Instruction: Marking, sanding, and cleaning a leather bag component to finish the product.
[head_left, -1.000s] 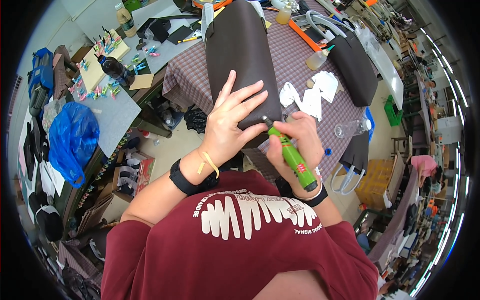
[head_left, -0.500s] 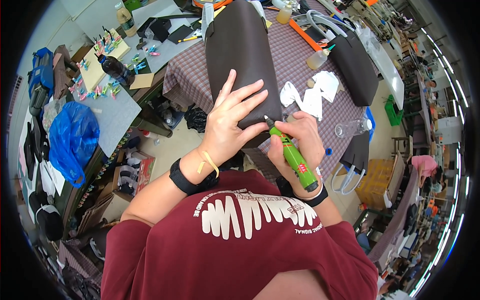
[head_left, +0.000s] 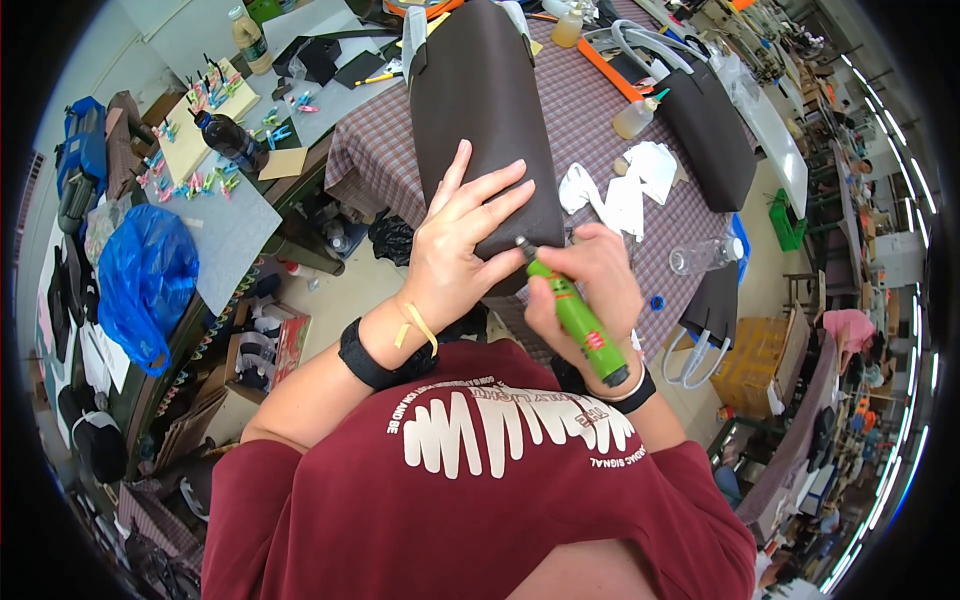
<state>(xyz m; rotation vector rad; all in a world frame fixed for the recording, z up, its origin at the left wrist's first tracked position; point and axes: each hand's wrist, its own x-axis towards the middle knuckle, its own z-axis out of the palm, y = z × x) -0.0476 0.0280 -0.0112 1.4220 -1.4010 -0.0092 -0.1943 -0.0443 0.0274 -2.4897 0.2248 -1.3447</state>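
A brown bag [head_left: 487, 130] is pressed flat at the desk [head_left: 590, 120] edge.
The left hand [head_left: 462, 250] is spread wide on it; a green tool [head_left: 577, 322] is gripped by the right hand [head_left: 590, 290], tip at the bag's near edge.

Left hand [head_left: 465, 250] flat on dark bag [head_left: 480, 110]; right hand [head_left: 590, 285] grips green tool [head_left: 575, 320].

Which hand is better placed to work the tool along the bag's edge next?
Right. The right hand already grips the green tool, its tip at the dark brown bag's lower edge. The left hand lies flat on the bag, pinning it.
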